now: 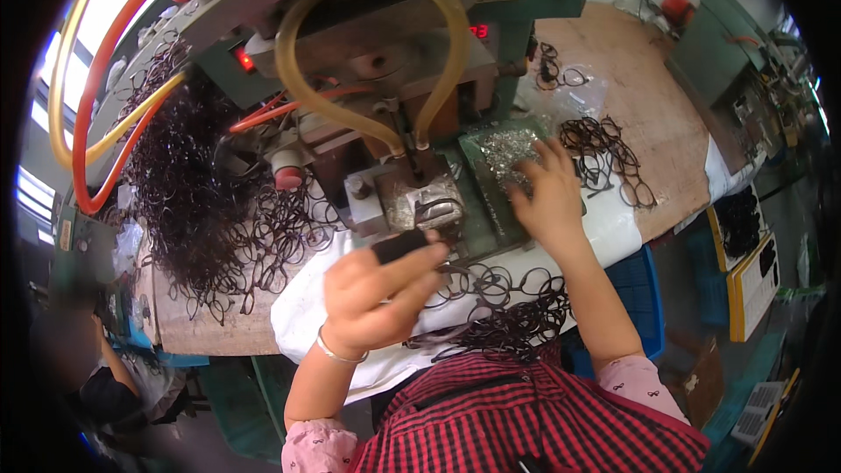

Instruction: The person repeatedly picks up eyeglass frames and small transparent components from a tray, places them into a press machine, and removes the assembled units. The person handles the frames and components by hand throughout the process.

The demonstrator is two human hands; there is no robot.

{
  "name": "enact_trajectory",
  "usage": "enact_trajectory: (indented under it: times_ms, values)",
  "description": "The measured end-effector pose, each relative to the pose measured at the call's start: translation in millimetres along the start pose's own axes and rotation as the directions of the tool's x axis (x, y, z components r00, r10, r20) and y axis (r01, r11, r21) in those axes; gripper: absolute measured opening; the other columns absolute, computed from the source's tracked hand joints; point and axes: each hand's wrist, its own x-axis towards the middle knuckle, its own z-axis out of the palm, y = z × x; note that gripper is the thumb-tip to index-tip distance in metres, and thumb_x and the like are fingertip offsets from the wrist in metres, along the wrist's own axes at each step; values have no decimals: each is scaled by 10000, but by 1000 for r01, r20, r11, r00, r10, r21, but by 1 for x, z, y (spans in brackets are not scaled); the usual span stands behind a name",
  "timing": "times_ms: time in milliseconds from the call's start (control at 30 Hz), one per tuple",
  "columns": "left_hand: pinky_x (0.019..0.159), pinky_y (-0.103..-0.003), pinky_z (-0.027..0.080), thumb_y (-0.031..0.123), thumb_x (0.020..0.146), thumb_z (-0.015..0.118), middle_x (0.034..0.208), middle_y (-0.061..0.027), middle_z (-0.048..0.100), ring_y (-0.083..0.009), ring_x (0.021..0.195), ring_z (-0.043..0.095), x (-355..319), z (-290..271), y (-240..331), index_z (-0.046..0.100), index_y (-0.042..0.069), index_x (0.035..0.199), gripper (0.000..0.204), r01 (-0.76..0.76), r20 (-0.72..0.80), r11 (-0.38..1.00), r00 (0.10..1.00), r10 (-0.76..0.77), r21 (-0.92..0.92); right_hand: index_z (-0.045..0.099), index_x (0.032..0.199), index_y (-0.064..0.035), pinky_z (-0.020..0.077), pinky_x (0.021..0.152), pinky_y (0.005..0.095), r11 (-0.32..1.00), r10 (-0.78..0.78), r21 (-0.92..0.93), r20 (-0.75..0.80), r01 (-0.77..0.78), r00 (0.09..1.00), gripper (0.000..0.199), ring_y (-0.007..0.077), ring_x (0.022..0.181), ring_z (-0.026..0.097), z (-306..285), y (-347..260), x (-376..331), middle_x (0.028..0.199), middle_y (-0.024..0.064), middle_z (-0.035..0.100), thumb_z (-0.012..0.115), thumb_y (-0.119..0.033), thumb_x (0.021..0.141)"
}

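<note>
My left hand is closed, its fingertips at the front of the press's metal fixture. A black cover wraps one of its fingers. The hand appears to grip a dark eyeglass frame, whose rim lies curved over the fixture; the exact contact is partly hidden. My right hand reaches over a green tray of small shiny metal pieces. Its fingers are spread, and nothing shows between them.
The green press rises ahead, with yellow and orange hoses. Dark eyeglass frames lie in a big heap at left, a pile before me, and a group at right. A blue crate stands below the table; another person sits at left.
</note>
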Motion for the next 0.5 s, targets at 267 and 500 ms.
enact_trajectory:
  times_ms: [267,500]
  values:
    - [663,-335,614,6,694,742,983,-88,706,-240,803,694,13,20,-4,596,61,865,232,-200,149,977,971,186,81,711,903,-42,464,949,429,979,-6,203,-88,24,996,138,327,1180,566,25,50,-12,1123,115,678,703,-86,772]
    - [883,-413,594,37,743,733,1085,-109,699,-267,973,690,-4,23,3,636,53,889,177,-94,153,995,984,86,44,727,938,-50,520,785,343,923,198,354,-98,-152,975,134,268,871,674,18,43,-9,927,117,715,693,-106,820]
